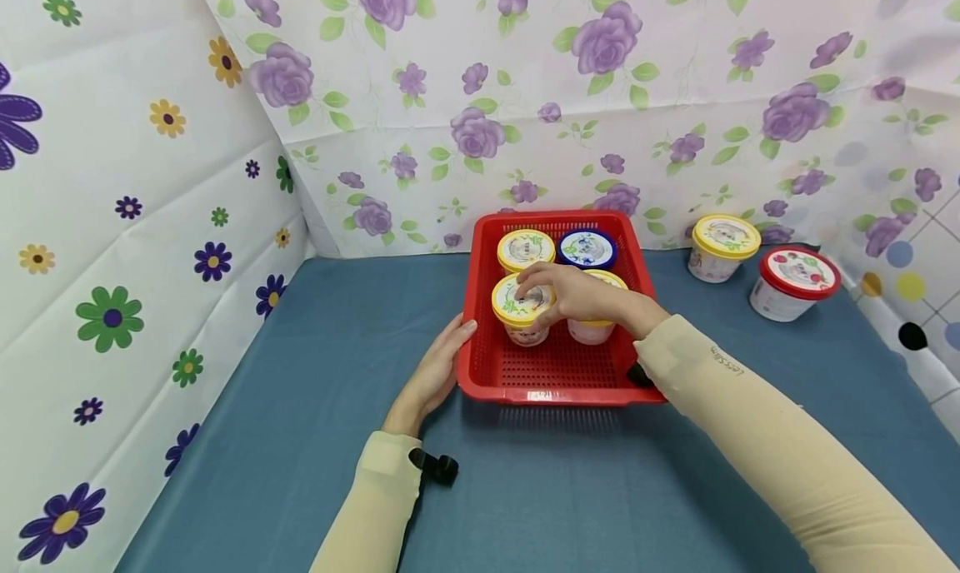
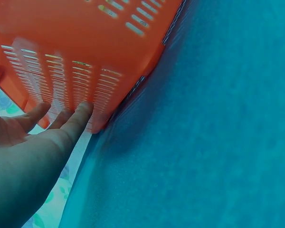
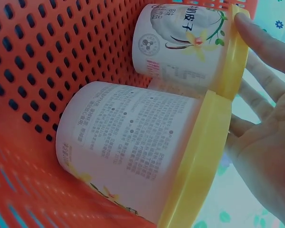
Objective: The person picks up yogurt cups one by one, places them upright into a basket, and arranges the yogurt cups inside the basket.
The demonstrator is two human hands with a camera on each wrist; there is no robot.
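A red plastic basket holds several ice cream tubs. My left hand steadies its left side; straight fingers touch the slotted outer wall and the thumb side is at the rim. Inside, my right hand bends over the front left tub, which has a yellow lid, with its thumb at the lid's edge. Fingertips behind that lid are hidden in the right wrist view. Beside it a second yellow-lidded tub is partly covered by the hand. Behind stand a yellow-lidded tub and a blue-lidded one.
On the blue cloth-covered table, a yellow-lidded tub and a larger red-lidded tub stand right of the basket. A flowered sheet hangs behind and another runs along the left.
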